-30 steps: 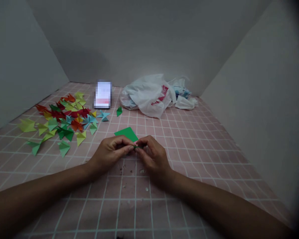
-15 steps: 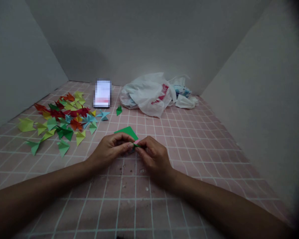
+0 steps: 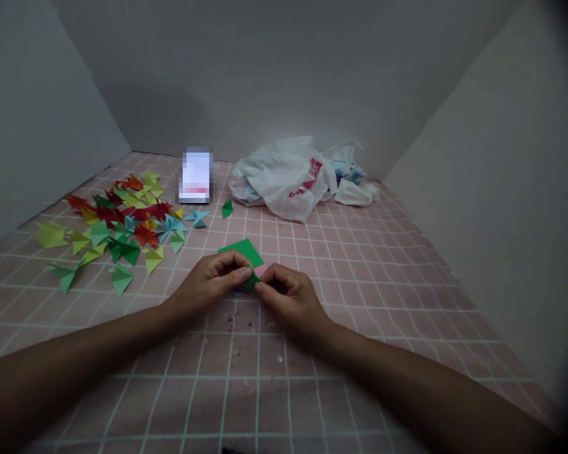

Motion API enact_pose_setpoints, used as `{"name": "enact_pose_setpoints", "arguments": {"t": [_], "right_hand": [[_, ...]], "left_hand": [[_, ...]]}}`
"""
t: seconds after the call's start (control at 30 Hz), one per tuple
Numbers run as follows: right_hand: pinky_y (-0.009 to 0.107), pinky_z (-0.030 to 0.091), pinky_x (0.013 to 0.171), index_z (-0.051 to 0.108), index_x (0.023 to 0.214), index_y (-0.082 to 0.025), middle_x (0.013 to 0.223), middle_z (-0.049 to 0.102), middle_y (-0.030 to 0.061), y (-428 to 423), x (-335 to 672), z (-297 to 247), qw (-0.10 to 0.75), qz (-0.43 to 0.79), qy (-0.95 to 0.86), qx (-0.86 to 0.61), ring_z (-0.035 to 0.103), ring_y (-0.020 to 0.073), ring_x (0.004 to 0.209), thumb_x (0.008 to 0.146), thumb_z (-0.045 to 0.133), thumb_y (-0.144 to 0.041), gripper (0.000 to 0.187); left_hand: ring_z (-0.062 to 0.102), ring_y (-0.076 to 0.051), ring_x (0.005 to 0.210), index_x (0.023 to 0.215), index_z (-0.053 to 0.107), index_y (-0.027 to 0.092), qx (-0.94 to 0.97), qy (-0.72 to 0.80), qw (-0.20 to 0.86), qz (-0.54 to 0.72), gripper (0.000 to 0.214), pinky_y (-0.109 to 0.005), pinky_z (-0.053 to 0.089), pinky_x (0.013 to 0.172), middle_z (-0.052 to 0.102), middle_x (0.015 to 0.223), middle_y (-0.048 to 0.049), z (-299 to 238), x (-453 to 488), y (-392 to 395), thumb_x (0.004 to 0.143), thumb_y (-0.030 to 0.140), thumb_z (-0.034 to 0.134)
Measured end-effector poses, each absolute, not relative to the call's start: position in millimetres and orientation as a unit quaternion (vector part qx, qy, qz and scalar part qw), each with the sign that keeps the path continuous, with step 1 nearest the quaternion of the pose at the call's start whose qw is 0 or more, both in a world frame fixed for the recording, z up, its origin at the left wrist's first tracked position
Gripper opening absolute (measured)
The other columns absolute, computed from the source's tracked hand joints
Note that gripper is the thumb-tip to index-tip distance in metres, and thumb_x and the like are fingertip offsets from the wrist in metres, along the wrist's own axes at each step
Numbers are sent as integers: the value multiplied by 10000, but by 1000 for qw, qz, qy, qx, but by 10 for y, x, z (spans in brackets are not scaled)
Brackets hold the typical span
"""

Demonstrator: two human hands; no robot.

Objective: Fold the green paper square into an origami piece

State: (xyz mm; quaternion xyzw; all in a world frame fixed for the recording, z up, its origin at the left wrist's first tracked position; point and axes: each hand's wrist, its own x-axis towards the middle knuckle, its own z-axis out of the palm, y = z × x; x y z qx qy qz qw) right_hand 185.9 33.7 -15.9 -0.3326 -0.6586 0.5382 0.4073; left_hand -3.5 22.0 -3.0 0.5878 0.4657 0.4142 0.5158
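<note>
My left hand [image 3: 211, 282] and my right hand [image 3: 288, 296] meet low over the pink tiled floor, fingers pinched together on a small folded green paper piece [image 3: 250, 280]. Most of that piece is hidden between the fingertips. Just behind the hands lies a flat stack of green paper squares [image 3: 243, 251] with a pink edge showing under it. Both forearms reach in from the bottom of the view.
A heap of folded paper shapes [image 3: 118, 227] in red, yellow, green and blue spreads over the floor at the left. One lone green folded piece [image 3: 226, 208] lies farther back. A blurred white card [image 3: 195, 176] and crumpled white plastic bags [image 3: 288, 178] sit by the back wall.
The hands have shifted slightly and turned the green piece between the fingertips; more green shows between them now. Nothing else has moved.
</note>
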Motion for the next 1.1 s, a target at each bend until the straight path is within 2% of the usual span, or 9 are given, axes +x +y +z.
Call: {"name": "enact_pose_setpoints", "arguments": {"t": [0.2,0.3,0.37,0.53,0.67,0.93,1.1], "right_hand": [[263,302,586,545,643,-183,645,477,-38,339,1846,-167,375,603,-621,-333,398,101,612,808,653,-248,207],[261,299,584,579,671,-184,652,496,-38,344,1848,-181,399,620,-589,-331,402,100,608,816,667,-262,187],[258,300,577,576,677,-187,632,491,-44,345,1848,-186,413,628,-569,-332,395,98,590,823,677,-278,199],[253,309,553,587,721,-189,610,493,-44,350,1850,-181,395,649,-561,-329,399,101,561,853,665,-371,238],[249,339,578,612,773,-185,677,543,-34,357,1842,-185,409,654,-539,-337,446,101,600,811,721,-364,213],[246,346,541,563,752,-190,635,550,-43,385,1832,-231,404,674,-514,-344,472,94,552,814,724,-376,253],[234,328,517,583,755,-183,642,553,-48,394,1842,-217,399,665,-526,-349,456,77,525,798,742,-356,238]], "left_hand": [[480,-106,651,723,621,168,568,473,524,424,269,-238,387,637,537,679,38,-8,-1,211,885,382,619],[529,-117,660,799,636,175,560,465,544,417,270,-247,417,636,586,722,23,-23,18,220,905,418,585],[537,-116,631,829,625,179,555,457,568,400,231,-243,418,604,599,720,27,-43,24,225,856,407,650],[468,-101,577,726,575,172,580,472,543,383,248,-223,354,550,535,618,42,-43,19,223,841,384,631],[412,-94,575,709,579,170,614,473,533,339,209,-215,312,527,477,617,54,-27,18,211,810,342,645],[548,-112,583,805,560,183,544,468,601,352,226,-233,423,545,603,686,23,-35,63,199,794,393,645],[518,-96,521,807,569,181,548,470,609,328,207,-219,396,522,574,602,50,-18,49,225,772,358,671]]}}
